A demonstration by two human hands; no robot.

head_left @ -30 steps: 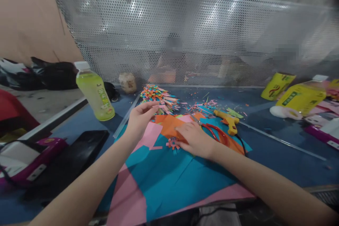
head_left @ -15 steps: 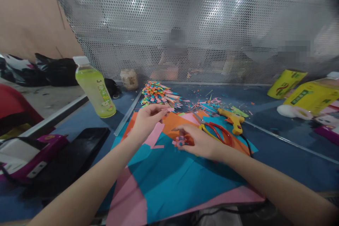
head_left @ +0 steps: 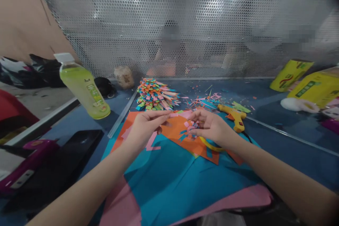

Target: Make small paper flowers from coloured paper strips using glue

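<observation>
My left hand [head_left: 145,127] pinches a small pink paper strip [head_left: 174,114] between thumb and fingertips, above the stacked sheets. Facing it, my right hand [head_left: 215,129] has its fingers curled round a small fringed paper roll [head_left: 191,127] in pink and blue. Beneath both hands lie an orange sheet [head_left: 172,132] and a large blue sheet [head_left: 159,173], with pink paper [head_left: 120,201] under them. A yellow scissor handle [head_left: 212,145] shows below my right hand; the rest of the scissors is hidden.
A heap of fringed paper pieces [head_left: 156,95] stands at the back, beside paper scraps [head_left: 203,102]. A yellow glue gun [head_left: 237,118] lies right. On the left are a drink bottle [head_left: 86,91] and a black phone [head_left: 79,152]. A perforated metal panel [head_left: 148,17] closes off the back.
My right hand has risen with the paper roll and come closer to my left hand, now covering most of the scissors. The left still pinches the pink strip. The view has shifted slightly.
</observation>
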